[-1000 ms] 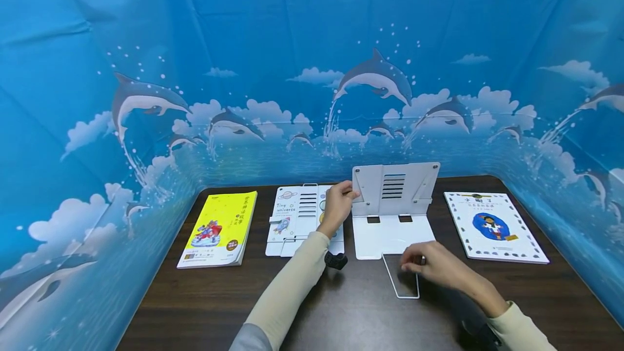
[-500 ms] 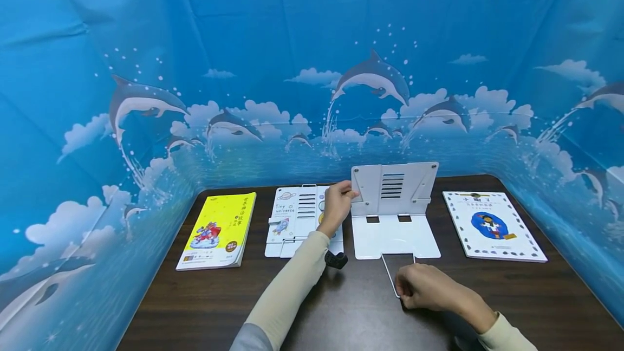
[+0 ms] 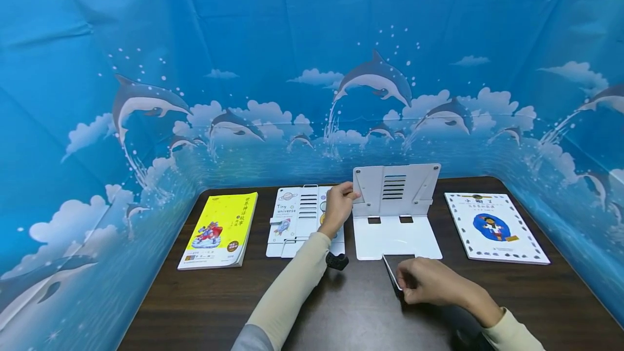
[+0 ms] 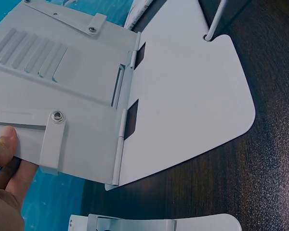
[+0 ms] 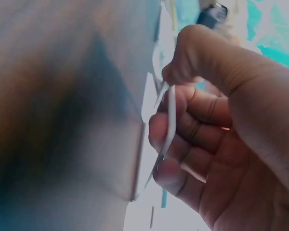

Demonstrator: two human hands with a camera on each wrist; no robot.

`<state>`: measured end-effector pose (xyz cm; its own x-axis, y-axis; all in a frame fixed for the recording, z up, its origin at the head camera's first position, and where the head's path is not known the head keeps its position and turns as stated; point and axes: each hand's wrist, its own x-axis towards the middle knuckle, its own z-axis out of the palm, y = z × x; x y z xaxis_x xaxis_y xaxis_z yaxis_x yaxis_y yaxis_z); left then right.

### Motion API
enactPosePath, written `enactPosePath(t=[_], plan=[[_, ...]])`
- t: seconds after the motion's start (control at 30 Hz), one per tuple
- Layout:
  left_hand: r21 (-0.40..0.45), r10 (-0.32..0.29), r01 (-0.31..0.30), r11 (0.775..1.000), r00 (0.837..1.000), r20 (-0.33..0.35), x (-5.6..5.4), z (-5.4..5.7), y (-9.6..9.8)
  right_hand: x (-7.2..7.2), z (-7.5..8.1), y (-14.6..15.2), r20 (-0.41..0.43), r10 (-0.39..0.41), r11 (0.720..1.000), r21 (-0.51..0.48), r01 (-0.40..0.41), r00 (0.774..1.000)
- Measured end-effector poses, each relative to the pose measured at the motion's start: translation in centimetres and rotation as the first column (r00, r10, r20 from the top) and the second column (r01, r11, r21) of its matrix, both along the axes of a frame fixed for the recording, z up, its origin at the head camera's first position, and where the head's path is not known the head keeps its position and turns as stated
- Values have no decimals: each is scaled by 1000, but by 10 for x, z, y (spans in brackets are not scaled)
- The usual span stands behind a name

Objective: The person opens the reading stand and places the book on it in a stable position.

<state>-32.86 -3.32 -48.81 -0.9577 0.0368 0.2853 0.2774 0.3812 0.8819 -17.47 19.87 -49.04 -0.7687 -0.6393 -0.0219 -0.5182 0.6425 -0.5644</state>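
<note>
Over there, the head camera is looking forward and down across the table (image 3: 351, 307) toward its far corners. The left-wrist camera is facing the white stand (image 4: 192, 91) closely, turned sideways; the right-wrist one is sitting low, almost against the right hand (image 5: 236, 139). Head and left-wrist views are sharing the white stand.

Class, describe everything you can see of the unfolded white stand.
The unfolded white stand looks like painted metal: a slotted back panel rises, hinged, from a flat base plate with two rectangular cutouts, resting on the dark table. The left hand pinches the panel's left edge; the right hand grips the front wire loop.
</note>
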Motion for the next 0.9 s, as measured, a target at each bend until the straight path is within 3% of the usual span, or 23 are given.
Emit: enactPosePath(t=[0.23, 0.5, 0.6, 0.73, 0.9], plan=[[-4, 8, -9, 1000, 1000, -12, 0, 0, 0, -13, 17, 8, 59, -33, 993, -112, 40, 998], [2, 2, -2, 1000, 1000, -18, 0, -2, -1, -25, 20, 14, -1, -150, 962, -230, 146, 989], [3, -1, 1, 1000, 1000, -28, 1, -3, -1, -30, 17, 15, -53, -251, 933, -281, 227, 967], [6, -7, 8, 1000, 999, -35, 1, -4, -2, -38, 9, 15, -117, -380, 888, -323, 327, 917], [6, -16, 16, 1000, 999, -47, 1, -4, -2, -49, -9, 17, -132, -495, 840, -323, 435, 859]])
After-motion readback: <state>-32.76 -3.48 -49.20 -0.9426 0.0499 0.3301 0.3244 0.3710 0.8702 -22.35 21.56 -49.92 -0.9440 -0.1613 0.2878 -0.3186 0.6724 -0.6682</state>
